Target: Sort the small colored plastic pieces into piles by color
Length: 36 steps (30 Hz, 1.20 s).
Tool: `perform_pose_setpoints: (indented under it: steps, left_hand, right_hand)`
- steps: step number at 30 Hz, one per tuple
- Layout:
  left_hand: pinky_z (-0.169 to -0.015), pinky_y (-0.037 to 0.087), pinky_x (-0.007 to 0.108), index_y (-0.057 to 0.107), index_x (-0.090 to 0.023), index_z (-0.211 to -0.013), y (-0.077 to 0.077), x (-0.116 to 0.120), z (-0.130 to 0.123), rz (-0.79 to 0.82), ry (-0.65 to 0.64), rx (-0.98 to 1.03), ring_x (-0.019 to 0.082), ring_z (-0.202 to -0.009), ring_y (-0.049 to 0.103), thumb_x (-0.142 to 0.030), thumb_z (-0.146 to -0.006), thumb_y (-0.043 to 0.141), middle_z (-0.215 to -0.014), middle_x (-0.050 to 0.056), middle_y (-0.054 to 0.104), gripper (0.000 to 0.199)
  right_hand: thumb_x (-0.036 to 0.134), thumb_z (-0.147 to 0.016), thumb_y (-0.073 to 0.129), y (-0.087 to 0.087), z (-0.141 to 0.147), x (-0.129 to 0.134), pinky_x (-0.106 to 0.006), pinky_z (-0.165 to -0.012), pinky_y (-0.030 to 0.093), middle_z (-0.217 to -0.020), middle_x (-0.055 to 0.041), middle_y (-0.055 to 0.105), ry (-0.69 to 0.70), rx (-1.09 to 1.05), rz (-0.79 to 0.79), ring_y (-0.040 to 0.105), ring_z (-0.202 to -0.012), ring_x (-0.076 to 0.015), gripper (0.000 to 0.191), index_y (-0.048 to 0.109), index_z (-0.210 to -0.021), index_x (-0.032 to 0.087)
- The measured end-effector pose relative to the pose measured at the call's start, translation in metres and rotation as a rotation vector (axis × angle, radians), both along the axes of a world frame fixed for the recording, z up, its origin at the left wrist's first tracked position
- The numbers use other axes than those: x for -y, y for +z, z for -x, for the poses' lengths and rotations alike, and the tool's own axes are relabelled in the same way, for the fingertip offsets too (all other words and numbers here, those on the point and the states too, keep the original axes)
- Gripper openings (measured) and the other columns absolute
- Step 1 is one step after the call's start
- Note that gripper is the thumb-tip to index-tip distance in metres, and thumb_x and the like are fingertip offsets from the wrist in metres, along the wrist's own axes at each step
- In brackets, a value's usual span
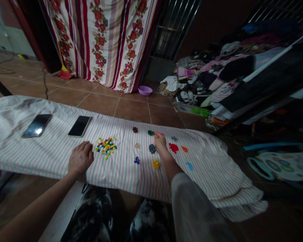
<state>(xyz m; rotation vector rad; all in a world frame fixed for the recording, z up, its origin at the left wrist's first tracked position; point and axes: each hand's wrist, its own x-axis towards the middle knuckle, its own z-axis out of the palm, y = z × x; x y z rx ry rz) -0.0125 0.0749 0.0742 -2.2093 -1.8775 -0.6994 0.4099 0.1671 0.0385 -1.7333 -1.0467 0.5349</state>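
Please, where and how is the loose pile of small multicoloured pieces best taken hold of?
The loose pile lies low and spread, offering no single grip. Perhaps pinch one outer yellow piece at its near edge, from above and the near side: bare white striped cloth borders that edge, while the left hand rests close on its left.

Left of centre, your mixed pile [106,147] lies loosely spread, mostly yellow, orange, green and white. To its right you have 11 heaps, each 1 colour: farthest from you, brown heap [135,129], green heap [150,133], pink heap [163,134], mostly hidden, and pale grey heap [174,138]; midway, beige heap [137,145], dark grey heap [152,148], red heap [173,148] and orange heap [184,149]; nearest you, violet heap [136,160], yellow heap [156,164] and blue heap [189,165].
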Motion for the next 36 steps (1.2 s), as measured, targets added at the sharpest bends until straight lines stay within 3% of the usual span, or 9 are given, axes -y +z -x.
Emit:
perform_pose_setpoints:
  steps: [5, 9, 18, 25, 30, 36]
  left_hand:
    - [-0.099, 0.047, 0.044, 0.064, -0.014, -0.109, 0.001, 0.000, 0.000, -0.004, -0.010, -0.028, 0.029, -0.119, 0.059, -0.022, -0.087, 0.042, -0.124, 0.014, 0.066, 0.032]
    - [-0.100, 0.047, 0.044, 0.064, -0.013, -0.110, 0.001, 0.000, 0.001, -0.009, -0.009, -0.030, 0.029, -0.119, 0.060, -0.021, -0.086, 0.043, -0.123, 0.015, 0.067, 0.032]
    - [-0.102, 0.046, 0.046, 0.064, -0.013, -0.111, 0.000, 0.000, 0.000, 0.006, 0.003, 0.015, 0.029, -0.121, 0.058, -0.020, -0.086, 0.043, -0.125, 0.015, 0.066, 0.033]
    - [-0.103, 0.044, 0.047, 0.064, -0.015, -0.109, 0.001, 0.000, 0.000, 0.029, -0.010, 0.076, 0.029, -0.121, 0.057, -0.020, -0.084, 0.045, -0.125, 0.015, 0.065, 0.032]
    - [-0.104, 0.043, 0.046, 0.064, -0.015, -0.109, 0.004, 0.001, -0.001, 0.055, 0.009, 0.075, 0.029, -0.123, 0.056, -0.021, -0.085, 0.044, -0.126, 0.015, 0.064, 0.032]
    - [-0.105, 0.042, 0.044, 0.063, -0.014, -0.110, 0.005, 0.001, -0.002, 0.077, 0.023, 0.058, 0.028, -0.123, 0.056, -0.021, -0.086, 0.043, -0.127, 0.014, 0.064, 0.032]
  right_hand:
    - [0.011, -0.069, 0.043, -0.005, -0.002, -0.004, -0.035, -0.099, 0.051, -0.108, -0.0062, 0.074, 0.026, -0.025, -0.030, 0.068, -0.106, -0.0175, 0.053, 0.069, -0.115, 0.020]
    - [0.010, -0.066, 0.045, -0.005, -0.002, -0.006, -0.037, -0.098, 0.052, -0.110, -0.0092, 0.073, 0.035, -0.093, -0.039, 0.068, -0.105, -0.0191, 0.054, 0.068, -0.114, 0.018]
    - [0.009, -0.063, 0.047, 0.004, 0.001, 0.001, -0.034, -0.093, 0.053, -0.113, -0.0091, 0.072, 0.006, -0.136, -0.017, 0.069, -0.103, -0.0184, 0.054, 0.067, -0.113, 0.018]
    - [0.013, -0.070, 0.049, 0.017, 0.008, 0.007, -0.035, -0.091, 0.054, -0.109, -0.0086, 0.073, -0.005, -0.017, -0.006, 0.069, -0.099, -0.0186, 0.044, 0.069, -0.108, 0.019]
    - [0.020, -0.077, 0.050, 0.034, 0.033, 0.011, -0.034, -0.093, 0.052, -0.100, -0.0064, 0.075, 0.076, 0.092, -0.021, 0.069, -0.096, -0.0189, 0.032, 0.072, -0.100, 0.019]
    - [0.022, -0.078, 0.052, 0.051, 0.090, 0.020, -0.032, -0.090, 0.052, -0.094, -0.0040, 0.075, 0.300, 0.164, -0.064, 0.068, -0.089, -0.0184, 0.027, 0.074, -0.093, 0.020]
